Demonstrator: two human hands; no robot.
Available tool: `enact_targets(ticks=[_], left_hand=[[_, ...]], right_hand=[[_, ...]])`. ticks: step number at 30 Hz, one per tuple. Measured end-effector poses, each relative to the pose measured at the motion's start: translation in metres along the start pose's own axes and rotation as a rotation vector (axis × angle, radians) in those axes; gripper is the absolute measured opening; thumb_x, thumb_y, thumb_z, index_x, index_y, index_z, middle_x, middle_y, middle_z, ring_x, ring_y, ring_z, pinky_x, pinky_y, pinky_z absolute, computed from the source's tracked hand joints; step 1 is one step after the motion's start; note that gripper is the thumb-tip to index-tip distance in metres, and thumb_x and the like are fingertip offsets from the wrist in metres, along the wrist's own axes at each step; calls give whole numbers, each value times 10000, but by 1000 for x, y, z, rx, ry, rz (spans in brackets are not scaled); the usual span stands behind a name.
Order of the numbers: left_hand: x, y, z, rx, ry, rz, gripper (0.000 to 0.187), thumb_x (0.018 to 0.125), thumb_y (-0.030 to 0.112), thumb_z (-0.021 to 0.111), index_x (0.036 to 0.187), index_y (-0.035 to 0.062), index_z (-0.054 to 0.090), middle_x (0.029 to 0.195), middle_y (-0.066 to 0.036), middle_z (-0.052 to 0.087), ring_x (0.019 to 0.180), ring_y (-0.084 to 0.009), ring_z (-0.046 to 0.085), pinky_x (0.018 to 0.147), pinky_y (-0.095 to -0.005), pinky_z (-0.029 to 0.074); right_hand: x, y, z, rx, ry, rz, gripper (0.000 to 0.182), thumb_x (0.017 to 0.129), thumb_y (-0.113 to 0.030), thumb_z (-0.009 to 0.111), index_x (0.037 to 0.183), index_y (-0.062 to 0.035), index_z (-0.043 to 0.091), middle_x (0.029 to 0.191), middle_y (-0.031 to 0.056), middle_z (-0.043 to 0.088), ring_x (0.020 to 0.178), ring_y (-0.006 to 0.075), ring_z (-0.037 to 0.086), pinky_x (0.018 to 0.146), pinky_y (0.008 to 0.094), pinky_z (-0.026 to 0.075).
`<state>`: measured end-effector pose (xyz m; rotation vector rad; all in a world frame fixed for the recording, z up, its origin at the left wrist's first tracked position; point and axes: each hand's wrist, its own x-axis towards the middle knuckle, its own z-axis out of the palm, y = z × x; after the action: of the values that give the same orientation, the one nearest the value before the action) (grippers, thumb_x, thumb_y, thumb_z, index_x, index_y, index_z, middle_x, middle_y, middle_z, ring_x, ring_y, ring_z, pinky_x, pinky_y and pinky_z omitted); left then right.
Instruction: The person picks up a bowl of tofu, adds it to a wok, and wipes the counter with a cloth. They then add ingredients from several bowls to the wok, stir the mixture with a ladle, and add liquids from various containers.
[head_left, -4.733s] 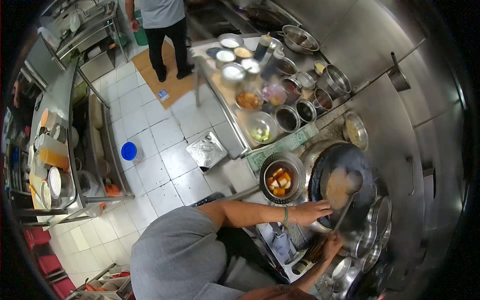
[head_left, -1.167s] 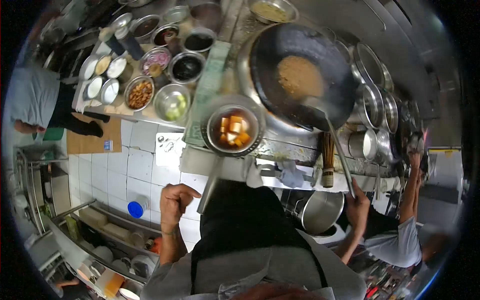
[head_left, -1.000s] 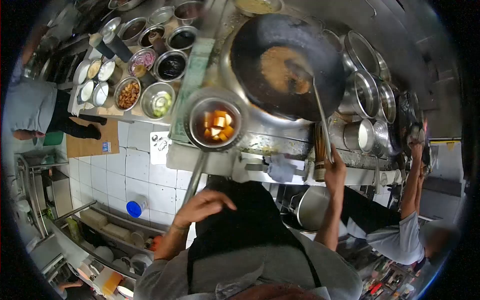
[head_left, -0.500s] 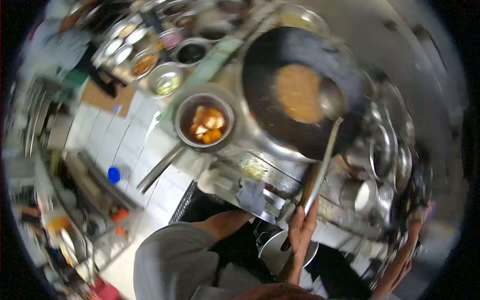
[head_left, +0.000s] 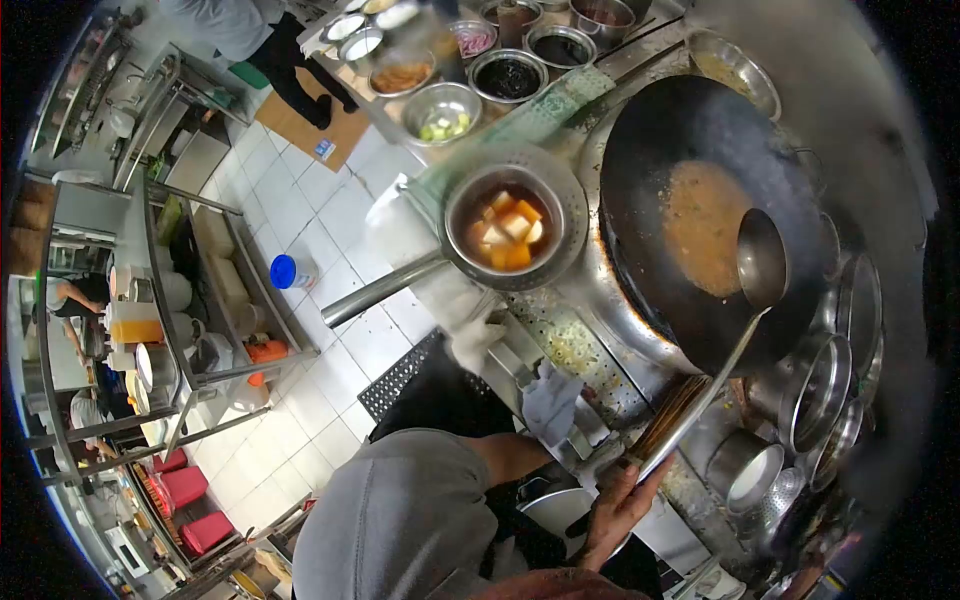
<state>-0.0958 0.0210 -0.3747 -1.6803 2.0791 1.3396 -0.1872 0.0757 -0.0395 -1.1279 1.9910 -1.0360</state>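
My right hand is closed around the long handle of a metal ladle, whose bowl rests inside a black wok. Brown liquid lies in the wok beside the ladle bowl. My left forearm reaches toward a grey-blue cloth below the wok; the fingers of that hand are hidden. A long-handled metal pot at the wok's left holds white and orange chunks in dark liquid.
Bowls of ingredients stand at the top. Pots and strainers crowd the right side. A steel shelf is at the left. A person stands at the upper left. A blue-lidded tub sits on the tiled floor.
The view has turned, so wok, pot and bowls appear farther right. My right hand still grips the ladle. Another person's arm at the lower right has mostly left view.
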Motion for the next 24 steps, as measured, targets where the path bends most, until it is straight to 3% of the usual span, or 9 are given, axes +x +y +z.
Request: enact_targets(ticks=[7, 9, 12, 15, 17, 18, 19, 23, 24], left_hand=[[-11, -40, -32, -92, -41, 150, 311, 951, 284, 532, 1068, 28, 664, 946, -176, 669, 917, -332, 641, 848, -430, 502], [-37, -86, -55, -146, -44, 209, 305, 949, 275, 534, 1076, 29, 661, 949, -180, 667, 918, -334, 640, 848, -432, 502], [-83, -210, -86, -215, 49, 166, 297, 945, 263, 537, 1087, 31, 657, 954, -187, 663, 919, -336, 639, 850, -436, 502], [-118, -410, -117, -354, 454, 90, 290, 942, 250, 540, 1097, 32, 653, 958, -193, 660, 920, -339, 637, 851, -440, 502], [-152, -430, -280, -100, 552, -302, 156, 950, 135, 475, 963, 12, 569, 944, -206, 651, 936, -346, 620, 813, -484, 456], [-155, -437, -345, -20, 748, -306, 149, 934, 110, 479, 964, -2, 573, 930, -216, 641, 920, -380, 610, 817, -493, 459], [-170, -408, -423, 30, 978, -155, 129, 914, 83, 493, 969, -6, 570, 923, -229, 633, 889, -425, 595, 825, -502, 459], [-124, -374, -608, 91, 1101, 184, 231, 805, -51, 574, 1023, -7, 637, 958, -245, 629, 947, -420, 608, 855, -466, 503], [-104, -363, -637, 82, 1121, 280, 245, 774, -61, 552, 993, -9, 648, 934, -240, 636, 908, -438, 607, 843, -476, 504]], right_hand=[[0, -42, 4, -362, 12, 80, 583, 1056, -229, 446, 1552, -30, 213, 1300, 197, 567, 1073, 217, 564, 912, 307, 440], [6, -26, 5, -380, 24, 11, 561, 1062, -196, 408, 1556, -35, 198, 1535, 229, 345, 1329, 281, 446, 1096, 354, 337], [24, 10, 5, -132, 57, -96, 554, 1061, -160, 389, 1564, -59, 182, 1570, 223, 282, 1386, 297, 390, 1116, 369, 322], [35, -49, 12, -413, 0, -98, 556, 1049, -121, 387, 1568, -100, 190, 1550, 236, 318, 1386, 311, 403, 1121, 402, 330], [46, -40, 15, -481, 59, -79, 559, 1038, -120, 397, 1562, -99, 206, 1505, 258, 378, 1341, 365, 452, 1086, 437, 373], [52, -35, 14, -527, 85, -56, 560, 1032, -120, 401, 1560, -101, 213, 1489, 266, 399, 1326, 387, 467, 1074, 451, 388], [56, -36, 15, -596, 105, -6, 561, 1028, -120, 403, 1558, -107, 220, 1486, 266, 402, 1326, 399, 463, 1073, 458, 388], [78, -7, 4, -882, 142, -88, 568, 1022, -159, 419, 1557, -159, 229, 1505, 260, 368, 1327, 446, 434, 1067, 490, 391], [64, -86, 38, -884, 89, 268, 595, 1019, -241, 470, 1558, -180, 224, 1513, 247, 364, 1335, 453, 424, 1062, 491, 395]])
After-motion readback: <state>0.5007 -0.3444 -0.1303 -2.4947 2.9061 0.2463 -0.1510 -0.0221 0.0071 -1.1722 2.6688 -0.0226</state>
